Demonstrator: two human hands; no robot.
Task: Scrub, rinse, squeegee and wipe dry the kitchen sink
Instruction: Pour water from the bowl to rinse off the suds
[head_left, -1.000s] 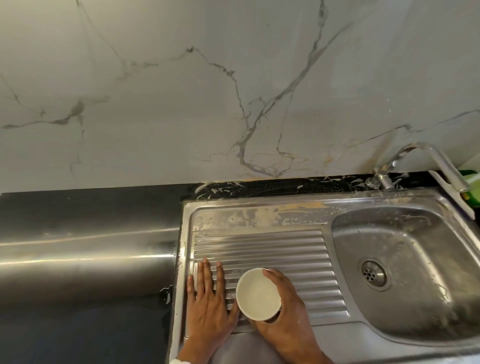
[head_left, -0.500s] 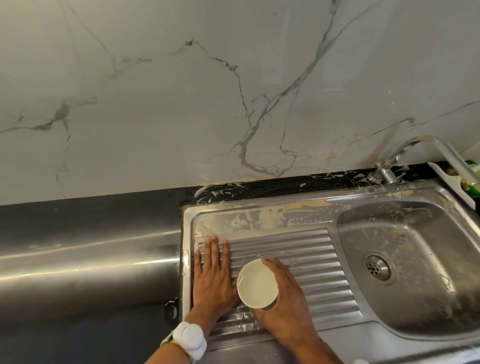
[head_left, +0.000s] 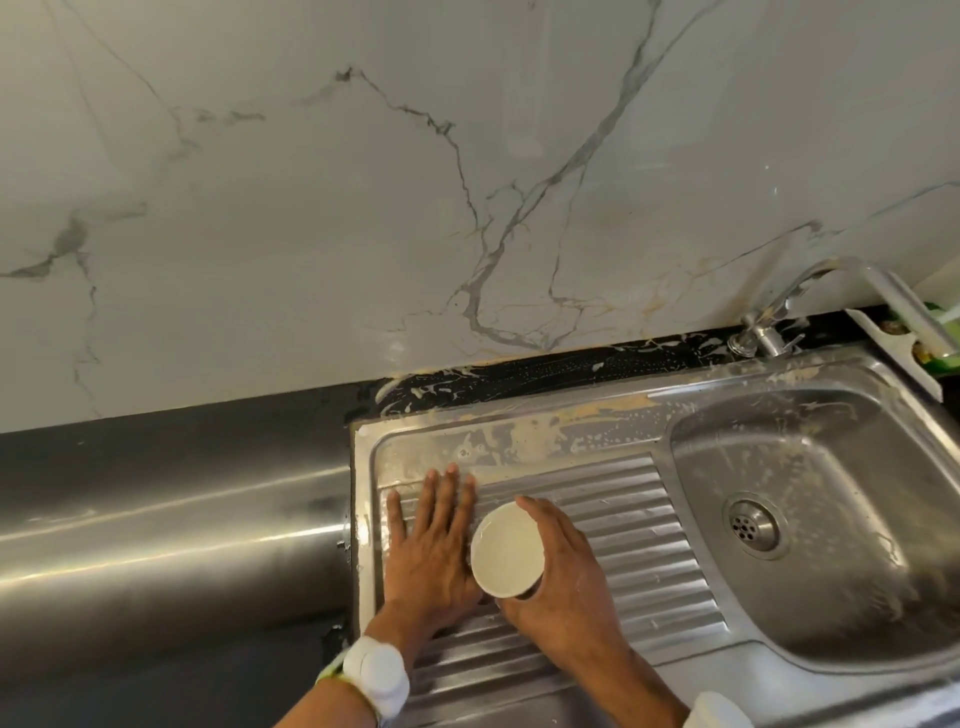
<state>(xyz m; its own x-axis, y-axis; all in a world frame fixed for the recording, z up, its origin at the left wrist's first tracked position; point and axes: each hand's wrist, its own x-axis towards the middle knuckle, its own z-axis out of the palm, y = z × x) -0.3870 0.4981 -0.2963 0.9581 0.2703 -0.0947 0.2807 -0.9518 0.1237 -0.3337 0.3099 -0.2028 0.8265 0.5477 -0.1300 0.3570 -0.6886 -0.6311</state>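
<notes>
Head view over a stainless kitchen sink (head_left: 519, 441) let into a dark countertop (head_left: 171, 457): the ribbed drainboard (head_left: 639, 530) takes the left half, the basin (head_left: 831, 519) with its round drain (head_left: 750, 526) the right. Pale, soapy smears streak the far rim of the sink and the basin walls, which suggests the job stands at the scrub-and-rinse stage, with squeegee and dry wipe not yet done. A person's left hand (head_left: 434, 540) lies flat on the near left of the drainboard, fingers straight and slightly spread, pressing the metal. Just beside it and touching, the right hand (head_left: 563, 577) curls its fingers round a small white cup (head_left: 506, 552), held upright over the ribs; the cup appears to hold a pale liquid, though glare makes that hard to confirm. Next move, on this evidence, calls for tipping the cup steadily along the far rim so the flow carries residue down the ribs toward the drain, the flat hand rubbing ahead of it. A white band (head_left: 376, 675) circles the left wrist. At far right a chrome tap (head_left: 852, 280) arches over the basin, with a green-and-white tool (head_left: 904, 353), perhaps the squeegee, lying beside it. Behind rises a white, grey-veined marble wall (head_left: 363, 208)
</notes>
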